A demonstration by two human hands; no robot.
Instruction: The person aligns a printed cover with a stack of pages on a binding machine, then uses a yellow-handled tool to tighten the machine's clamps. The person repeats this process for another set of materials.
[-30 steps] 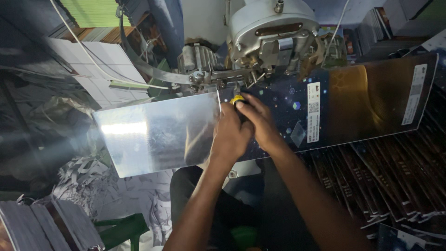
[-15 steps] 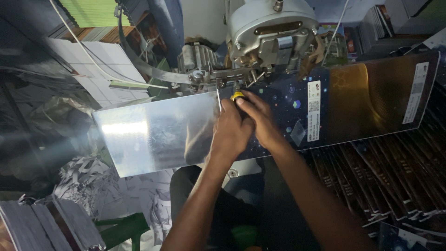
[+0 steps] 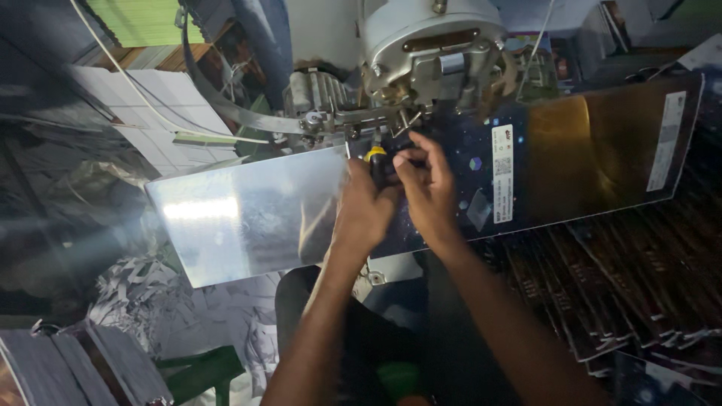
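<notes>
Screwdriver (image 3: 378, 162) stands gripped between left hand (image 3: 365, 207) and right hand (image 3: 425, 188), both closed round it.

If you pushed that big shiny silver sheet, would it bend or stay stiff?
The silver sheet would probably flex: it looks thin, and its unsupported left end juts out past the machine. Its glossy, mirror-like face suggests it may slide easily under fingers. It likely weighs little for its size.
</notes>
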